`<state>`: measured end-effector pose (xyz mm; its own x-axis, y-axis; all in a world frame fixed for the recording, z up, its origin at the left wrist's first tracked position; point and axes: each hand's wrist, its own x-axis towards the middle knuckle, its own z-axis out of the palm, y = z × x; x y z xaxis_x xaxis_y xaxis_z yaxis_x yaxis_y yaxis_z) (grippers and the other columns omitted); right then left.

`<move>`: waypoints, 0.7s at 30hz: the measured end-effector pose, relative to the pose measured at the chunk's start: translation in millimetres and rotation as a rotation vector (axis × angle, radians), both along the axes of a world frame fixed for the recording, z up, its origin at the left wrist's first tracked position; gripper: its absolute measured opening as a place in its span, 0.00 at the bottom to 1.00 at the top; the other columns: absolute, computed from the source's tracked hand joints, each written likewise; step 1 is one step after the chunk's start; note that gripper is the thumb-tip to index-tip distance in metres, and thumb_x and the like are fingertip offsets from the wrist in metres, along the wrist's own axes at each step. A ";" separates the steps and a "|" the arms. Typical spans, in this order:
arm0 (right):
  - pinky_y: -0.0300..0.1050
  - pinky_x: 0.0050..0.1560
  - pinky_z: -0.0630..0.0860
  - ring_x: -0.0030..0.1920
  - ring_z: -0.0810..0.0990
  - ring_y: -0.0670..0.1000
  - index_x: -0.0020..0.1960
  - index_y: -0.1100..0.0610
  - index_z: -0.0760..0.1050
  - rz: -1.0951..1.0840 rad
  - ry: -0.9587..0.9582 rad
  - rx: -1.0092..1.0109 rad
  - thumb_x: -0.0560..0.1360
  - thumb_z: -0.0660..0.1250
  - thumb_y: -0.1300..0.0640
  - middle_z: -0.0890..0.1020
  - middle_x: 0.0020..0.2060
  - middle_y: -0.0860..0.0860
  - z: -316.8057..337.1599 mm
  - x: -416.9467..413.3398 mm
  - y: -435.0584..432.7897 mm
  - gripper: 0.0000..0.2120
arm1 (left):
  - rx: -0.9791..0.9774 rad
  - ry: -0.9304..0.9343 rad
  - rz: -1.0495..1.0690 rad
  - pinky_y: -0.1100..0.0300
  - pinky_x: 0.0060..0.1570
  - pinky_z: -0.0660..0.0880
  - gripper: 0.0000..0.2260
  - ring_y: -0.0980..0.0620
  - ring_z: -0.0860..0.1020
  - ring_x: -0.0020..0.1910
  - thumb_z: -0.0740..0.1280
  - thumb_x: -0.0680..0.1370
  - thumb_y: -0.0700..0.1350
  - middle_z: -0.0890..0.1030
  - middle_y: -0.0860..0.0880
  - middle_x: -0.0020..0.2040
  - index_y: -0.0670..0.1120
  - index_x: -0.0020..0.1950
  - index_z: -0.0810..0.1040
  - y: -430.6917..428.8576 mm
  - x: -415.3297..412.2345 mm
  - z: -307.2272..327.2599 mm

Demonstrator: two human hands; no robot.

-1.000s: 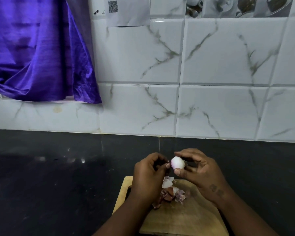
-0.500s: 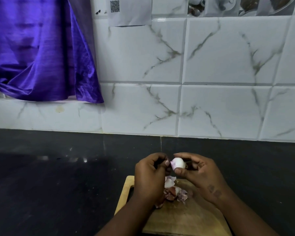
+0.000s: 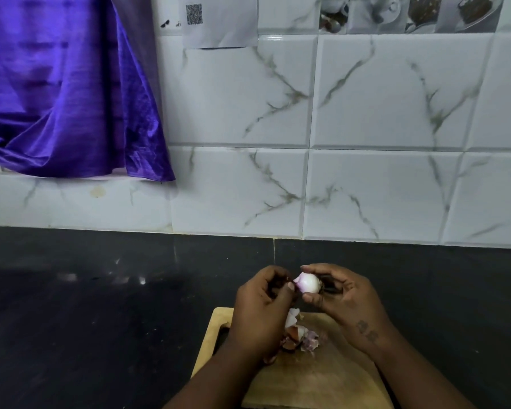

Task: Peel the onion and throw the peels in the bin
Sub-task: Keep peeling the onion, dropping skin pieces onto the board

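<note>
A small pale pink onion, mostly bare of skin, is held above the far end of a wooden cutting board. My right hand grips it between thumb and curled fingers. My left hand pinches a bit of skin at the onion's left end with thumb and fingertips. A pile of brown and white peels lies on the board below the hands, partly hidden by my left hand. No bin is in view.
The board sits on a black countertop that runs to a white marbled tile wall. A purple cloth hangs at the upper left, above the counter. A paper with a QR code is stuck on the wall.
Both hands stay in place over the board. The onion has turned slightly in my right hand, and more of its bare surface shows.
</note>
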<state>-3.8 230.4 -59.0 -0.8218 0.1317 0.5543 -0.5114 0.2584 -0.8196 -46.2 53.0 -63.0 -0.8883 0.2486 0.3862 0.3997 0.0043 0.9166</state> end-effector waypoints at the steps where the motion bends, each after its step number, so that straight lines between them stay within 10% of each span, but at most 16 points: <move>1: 0.42 0.53 0.83 0.57 0.86 0.48 0.58 0.55 0.85 -0.002 -0.004 0.025 0.67 0.79 0.69 0.87 0.55 0.48 -0.7 0.2 -0.2 0.22 | -0.063 0.051 0.047 0.57 0.44 0.84 0.06 0.54 0.86 0.44 0.72 0.82 0.42 0.87 0.52 0.43 0.52 0.49 0.85 -0.5 0.0 0.0; 10: 0.43 0.54 0.83 0.58 0.85 0.49 0.56 0.53 0.86 -0.002 0.013 0.052 0.66 0.80 0.69 0.86 0.56 0.48 -0.9 1.1 -0.4 0.21 | -0.352 0.352 0.176 0.69 0.44 0.80 0.07 0.62 0.84 0.45 0.72 0.82 0.43 0.87 0.58 0.45 0.53 0.55 0.88 -5.8 -2.3 1.8; 21: 0.45 0.54 0.83 0.59 0.85 0.51 0.56 0.53 0.86 0.001 0.055 0.129 0.66 0.80 0.70 0.85 0.56 0.47 -1.3 3.0 -3.9 0.22 | -0.207 0.097 0.108 0.67 0.33 0.77 0.07 0.56 0.85 0.34 0.73 0.80 0.40 0.86 0.48 0.36 0.47 0.42 0.85 -7.1 -4.4 2.3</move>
<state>-0.9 226.6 -60.3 -0.7896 0.0558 0.6111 -0.5552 0.3593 -0.7501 -50.6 45.9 -60.7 -0.8754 0.2372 0.4213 0.4725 0.2355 0.8493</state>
